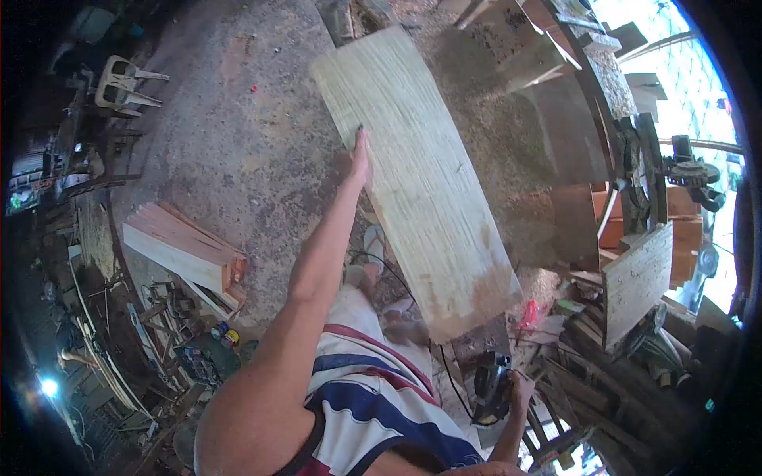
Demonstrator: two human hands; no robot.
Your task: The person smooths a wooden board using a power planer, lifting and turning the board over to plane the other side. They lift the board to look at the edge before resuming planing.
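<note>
A long, pale wooden board (417,174) lies slanted in front of me, its near end darker and smudged. My left hand (362,161) is closed on the board's left edge, thumb on the upper face and the other fingers mostly hidden. Low on the right, beside the near end, my right hand (521,389) is wrapped round a black corded power tool (492,387). The tool is apart from the board's face, and its exact kind is hard to make out. Its dark cord (448,373) runs up past my legs and behind the board.
Stacked planks (186,246) lie on the dusty floor to the left, with a plastic chair (123,83) farther back. Scrap wood and an upright panel (637,285) crowd the right side. A red plastic item (530,313) lies near the board's near end. Sawdust covers the ground.
</note>
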